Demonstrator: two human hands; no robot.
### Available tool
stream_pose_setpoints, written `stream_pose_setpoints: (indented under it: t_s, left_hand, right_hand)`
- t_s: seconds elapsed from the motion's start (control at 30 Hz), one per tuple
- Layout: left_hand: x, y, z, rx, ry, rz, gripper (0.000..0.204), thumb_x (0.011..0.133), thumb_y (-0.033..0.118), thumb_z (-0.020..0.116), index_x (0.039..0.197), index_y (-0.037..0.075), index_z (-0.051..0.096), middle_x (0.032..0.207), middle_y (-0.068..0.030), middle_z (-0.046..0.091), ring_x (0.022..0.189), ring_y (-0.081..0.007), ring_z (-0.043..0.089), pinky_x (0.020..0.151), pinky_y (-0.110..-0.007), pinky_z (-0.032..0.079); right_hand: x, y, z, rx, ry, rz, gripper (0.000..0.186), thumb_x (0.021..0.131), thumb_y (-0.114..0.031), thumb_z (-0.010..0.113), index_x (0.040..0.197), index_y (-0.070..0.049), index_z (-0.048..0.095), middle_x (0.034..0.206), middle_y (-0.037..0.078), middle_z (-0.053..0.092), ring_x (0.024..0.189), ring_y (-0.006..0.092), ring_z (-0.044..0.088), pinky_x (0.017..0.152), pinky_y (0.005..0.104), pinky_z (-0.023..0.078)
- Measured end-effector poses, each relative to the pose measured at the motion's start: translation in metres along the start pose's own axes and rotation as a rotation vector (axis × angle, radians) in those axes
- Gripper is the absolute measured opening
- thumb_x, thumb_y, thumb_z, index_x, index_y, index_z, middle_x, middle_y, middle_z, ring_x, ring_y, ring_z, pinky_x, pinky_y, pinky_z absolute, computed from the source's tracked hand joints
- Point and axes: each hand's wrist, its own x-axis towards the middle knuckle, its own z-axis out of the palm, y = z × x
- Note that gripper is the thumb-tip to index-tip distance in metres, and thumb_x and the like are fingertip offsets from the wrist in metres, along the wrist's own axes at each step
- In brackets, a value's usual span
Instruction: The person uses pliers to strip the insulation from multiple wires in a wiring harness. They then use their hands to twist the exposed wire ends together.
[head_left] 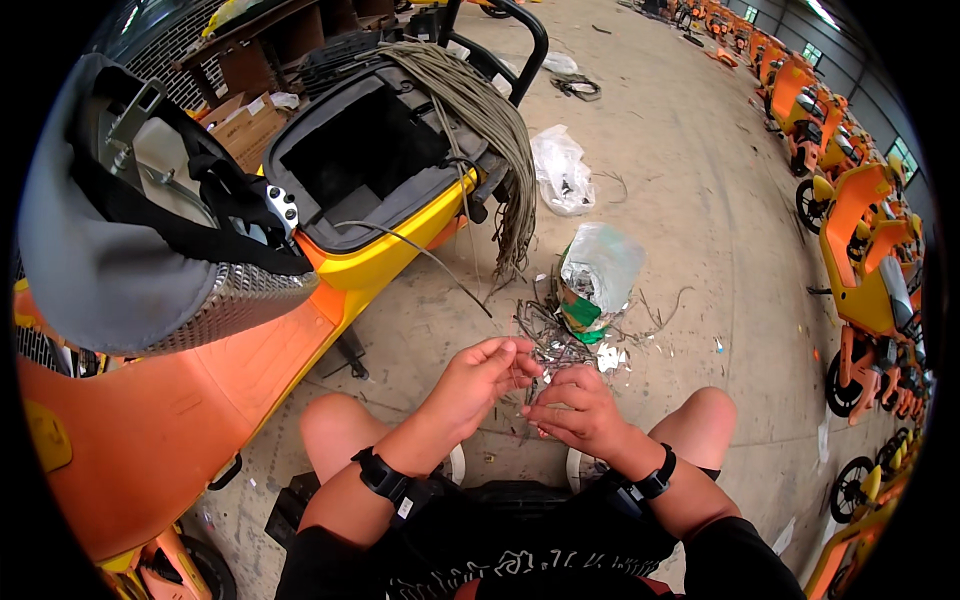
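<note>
Close together above the floor between my knees are my left hand and my right hand. The left thumb and fingers are curled toward each other. On the right, the fingers are bent in a pinch. Whatever thin thing lies between the fingertips is too small to make out. Just beyond the hands, a loose heap of thin wire scraps lies on the floor. An open white and green plastic sack stands behind it, with scraps inside. White bits are scattered beside it.
At left stands an orange and yellow scooter with its grey seat tipped up and its storage box open. A bundle of grey cables drapes over its rear. A white plastic bag lies farther off. Rows of scooters line the right.
</note>
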Motion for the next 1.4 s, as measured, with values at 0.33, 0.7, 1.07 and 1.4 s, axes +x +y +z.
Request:
stream_pose_setpoints:
  t_s: [0.33,0.7,1.07,1.4]
  left_hand:
    - [-0.008,0.007,0.005,0.268,0.001,-0.144,0.023,0.103,0.016,0.048,0.112,0.002,0.063,0.077,0.0025,0.056,0.064,-0.0043,0.041,0.058,-0.019,0.035]
    - [-0.007,-0.010,-0.001,0.894,-0.283,-0.157,0.021,0.099,0.020,0.055,0.097,0.002,0.066,0.080,-0.0006,0.062,0.074,-0.0099,0.055,0.069,-0.027,0.047]
    - [-0.006,-0.017,0.002,0.872,-0.119,-0.087,0.017,0.097,0.019,0.059,0.097,0.002,0.062,0.079,0.0011,0.061,0.071,-0.0072,0.051,0.062,-0.026,0.042]
    - [-0.005,-0.033,0.004,0.729,-0.060,-0.134,0.010,0.092,0.012,0.062,0.093,0.002,0.061,0.074,0.0012,0.058,0.064,-0.0053,0.048,0.054,-0.024,0.037]
  right_hand:
    - [0.007,0.013,-0.017,-0.107,0.207,0.257,0.042,0.071,-0.001,0.076,0.111,-0.010,0.069,0.110,0.006,0.063,0.109,0.0307,0.056,0.092,0.0429,0.046]
    - [0.007,0.010,-0.019,-0.085,-0.101,0.095,0.027,0.073,-0.010,0.078,0.098,-0.014,0.071,0.100,0.001,0.065,0.110,0.0262,0.057,0.094,0.0435,0.041]
    - [0.005,0.009,-0.010,0.016,-0.062,0.199,0.018,0.074,-0.008,0.076,0.089,-0.010,0.067,0.090,0.005,0.062,0.094,0.0274,0.061,0.084,0.0380,0.046]
    - [0.006,0.007,-0.001,0.060,-0.049,0.218,0.018,0.063,-0.002,0.071,0.077,-0.010,0.062,0.077,0.002,0.063,0.075,0.0239,0.062,0.068,0.0341,0.046]
